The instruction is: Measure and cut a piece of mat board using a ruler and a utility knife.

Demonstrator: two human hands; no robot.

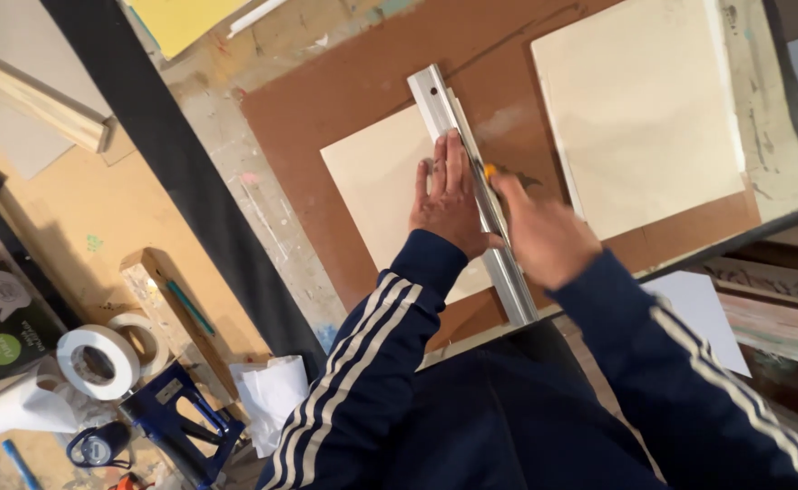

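**Ruler pinned on cream sheet**

Metal ruler (471, 186), long and ribbed, is lying diagonally, running upper left to lower right across a matte cream sheet (376, 186) on the brown surface (326, 100). Left hand (449, 195) is pressing it, fingers flat; right hand (544, 236) is gripping an orange-tipped knife (491, 171) alongside.

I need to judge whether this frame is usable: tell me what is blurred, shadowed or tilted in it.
Head view: the whole scene is tilted; the right hand is motion-blurred, hiding most of the yellow-tipped tool it holds; the left hand on the metal ruler is sharper; lighting is dim and warm, with faint sheen on the ruler.
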